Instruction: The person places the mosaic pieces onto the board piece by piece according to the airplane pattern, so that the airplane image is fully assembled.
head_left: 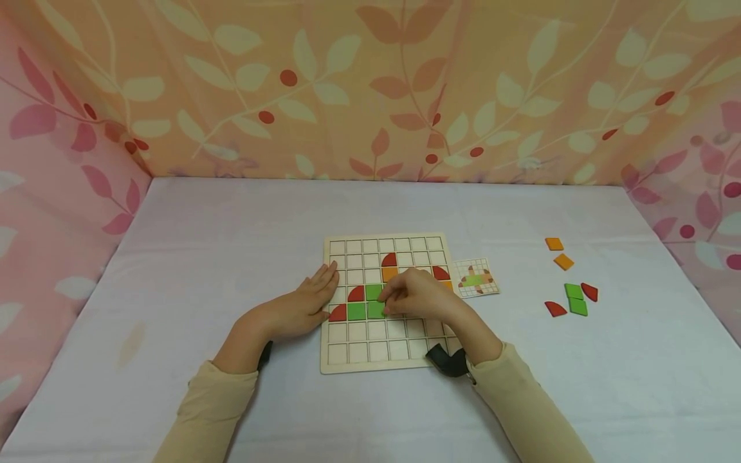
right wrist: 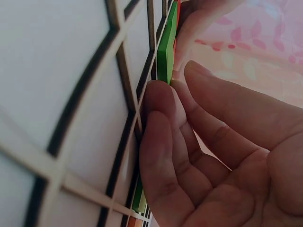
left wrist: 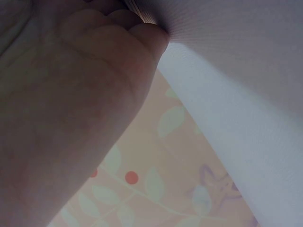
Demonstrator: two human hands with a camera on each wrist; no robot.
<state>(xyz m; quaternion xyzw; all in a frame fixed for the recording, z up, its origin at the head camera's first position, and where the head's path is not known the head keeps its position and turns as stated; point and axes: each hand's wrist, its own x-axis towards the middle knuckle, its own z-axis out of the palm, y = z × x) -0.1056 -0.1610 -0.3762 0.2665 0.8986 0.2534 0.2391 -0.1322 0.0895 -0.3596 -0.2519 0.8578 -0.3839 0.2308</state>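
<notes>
A wooden grid board (head_left: 393, 354) lies on the white table. My left hand (head_left: 303, 302) rests along its left edge with the fingers extended. My right hand (head_left: 419, 292) is over the middle of the board, its fingertips right at the edge of a green square tile (head_left: 375, 310). In the right wrist view, the fingers bend loosely against the grid beside a green tile (right wrist: 165, 52), and the thumb stands apart from them. Other green squares, red quarter-circle tiles (head_left: 356, 294) and orange squares (head_left: 390, 274) sit in cells; the right hand hides part of the grid.
A small pattern card (head_left: 476, 278) lies at the board's right edge. Farther right are loose orange (head_left: 554, 244), green (head_left: 576, 299) and red tiles (head_left: 556, 309). Floral cloth (head_left: 370, 90) walls stand behind and at both sides of the table.
</notes>
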